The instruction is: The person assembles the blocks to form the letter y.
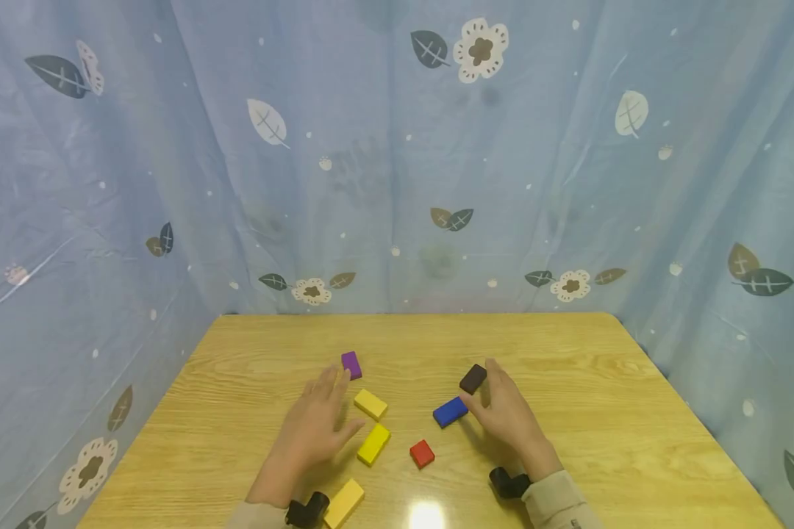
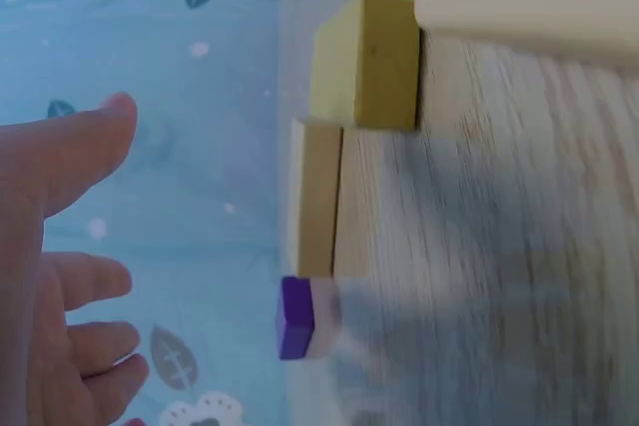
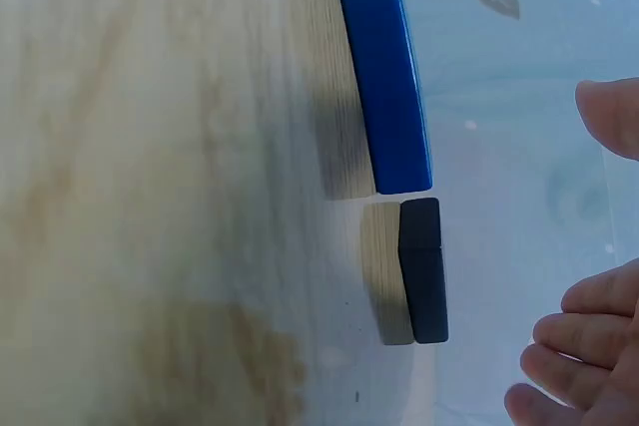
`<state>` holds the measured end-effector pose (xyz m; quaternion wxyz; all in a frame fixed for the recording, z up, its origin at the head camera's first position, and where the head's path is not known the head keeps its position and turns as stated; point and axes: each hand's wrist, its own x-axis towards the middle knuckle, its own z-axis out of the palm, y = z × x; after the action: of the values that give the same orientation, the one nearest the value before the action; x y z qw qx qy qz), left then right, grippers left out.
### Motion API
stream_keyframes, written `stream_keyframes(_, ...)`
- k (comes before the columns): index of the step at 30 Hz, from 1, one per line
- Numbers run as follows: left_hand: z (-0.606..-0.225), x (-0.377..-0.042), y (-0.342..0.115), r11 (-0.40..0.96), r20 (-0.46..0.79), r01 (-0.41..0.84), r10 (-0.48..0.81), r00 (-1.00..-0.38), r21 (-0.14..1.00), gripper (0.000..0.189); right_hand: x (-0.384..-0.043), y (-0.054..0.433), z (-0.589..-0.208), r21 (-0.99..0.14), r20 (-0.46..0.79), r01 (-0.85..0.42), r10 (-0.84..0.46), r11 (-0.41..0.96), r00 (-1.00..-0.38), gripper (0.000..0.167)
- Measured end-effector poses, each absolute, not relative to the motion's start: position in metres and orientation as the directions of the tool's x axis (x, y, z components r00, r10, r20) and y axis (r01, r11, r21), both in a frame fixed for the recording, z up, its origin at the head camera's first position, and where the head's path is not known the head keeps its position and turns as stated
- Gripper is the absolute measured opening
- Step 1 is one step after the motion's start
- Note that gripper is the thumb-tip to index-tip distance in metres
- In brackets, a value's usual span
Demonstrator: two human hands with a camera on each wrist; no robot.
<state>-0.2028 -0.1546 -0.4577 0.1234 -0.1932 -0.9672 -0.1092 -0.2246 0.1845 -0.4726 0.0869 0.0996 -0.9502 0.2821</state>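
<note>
My left hand hovers over the left side of the table, fingers loosely spread and nothing in it. By its fingertips lies a purple block; to its right are a pale yellow block and a brighter yellow block. Another yellow block lies near the left wrist. My right hand, also empty with thumb held apart, is beside a blue block and a black block. In the right wrist view, fingers stay apart from the blue block and black block.
A small red block lies between the hands on the wooden table. A blue curtain with leaves and flowers encloses the table's back and sides. Black wrist cameras are strapped at both cuffs.
</note>
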Motion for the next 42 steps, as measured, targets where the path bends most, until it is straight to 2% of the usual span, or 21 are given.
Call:
stream_keyframes(5,-0.453,-0.202,-0.148,0.881,0.259,0.448,0.402,-0.878,0.150,0.079,-0.223,0.183,-0.475,-0.531,0.225,-0.236,-0.134,0.814,-0.965,0.085)
stream_keyframes(17,-0.450,-0.200,-0.128,0.789,0.296,0.595,0.538,-0.790,0.152,0.068,-0.219,0.179,-0.474,-0.565,0.232,-0.229,-0.114,0.793,-0.966,0.079)
stream_keyframes(25,-0.448,-0.199,-0.111,0.740,0.155,0.611,0.593,-0.790,0.281,0.065,-0.217,0.176,-0.471,-0.604,0.206,-0.202,-0.093,0.771,-0.974,0.075)
stream_keyframes(29,-0.447,-0.200,-0.102,0.708,0.078,0.624,0.639,-0.765,0.331,0.063,-0.216,0.173,-0.471,-0.625,0.183,-0.188,-0.092,0.757,-0.979,0.074)
stream_keyframes(35,-0.448,-0.202,-0.088,0.673,0.047,0.675,0.697,-0.716,0.303,0.059,-0.213,0.169,-0.474,-0.642,0.164,-0.177,-0.093,0.746,-0.982,0.072)
stream_keyframes(42,-0.454,-0.203,-0.078,0.658,0.015,0.697,0.724,-0.690,0.286,0.058,-0.208,0.165,-0.483,-0.683,0.130,-0.150,-0.083,0.715,-0.988,0.073)
